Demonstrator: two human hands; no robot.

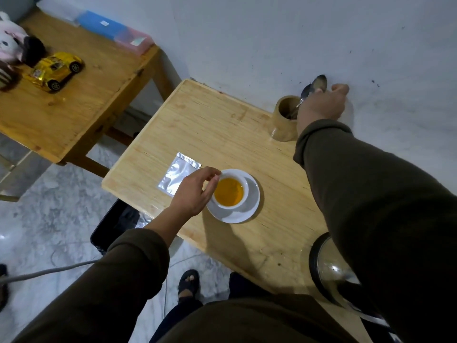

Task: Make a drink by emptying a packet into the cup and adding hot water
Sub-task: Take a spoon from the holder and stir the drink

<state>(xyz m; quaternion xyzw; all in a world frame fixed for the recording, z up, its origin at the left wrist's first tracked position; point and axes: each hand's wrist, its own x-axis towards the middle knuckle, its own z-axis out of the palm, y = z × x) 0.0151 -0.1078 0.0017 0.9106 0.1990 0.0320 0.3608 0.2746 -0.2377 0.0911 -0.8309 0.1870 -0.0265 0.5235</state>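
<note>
Reaching across the bench point(222, 134), the right hand point(321, 105) is at the wooden holder point(284, 120) near the wall, fingers curled closed around the stems of spoons point(315, 86); 2 spoon bowls stick up above the knuckles. Lower ends of the spoons sit inside the holder. Dark sleeve covers the forearm down to the wrist.

Left hand point(195, 191) is at the near-left side of the white cup point(232, 191). Fingers are loosely bent, thumb and forefinger tips pinched lightly at the cup's rim; the other fingers hang curved beside the cup wall. Whether they grip a handle cannot be told, since the hand hides that side.

Cup stands on a white saucer point(249, 209), roughly mid-bench toward the near edge. It holds orange-yellow liquid, filled to well below the rim.

Silver foil packet point(176, 174) lies flat on the bench just left of the cup, partly under the left hand.

Kettle point(331, 266), dark-rimmed with a shiny lid, stands at the near-right corner of the bench, half hidden by the right arm.

A second bench point(74, 100) at upper left carries a yellow toy car point(55, 70), a plush toy point(12, 43) and a blue box point(103, 24). A black bin point(116, 224) sits on the floor below the near-left bench edge.
</note>
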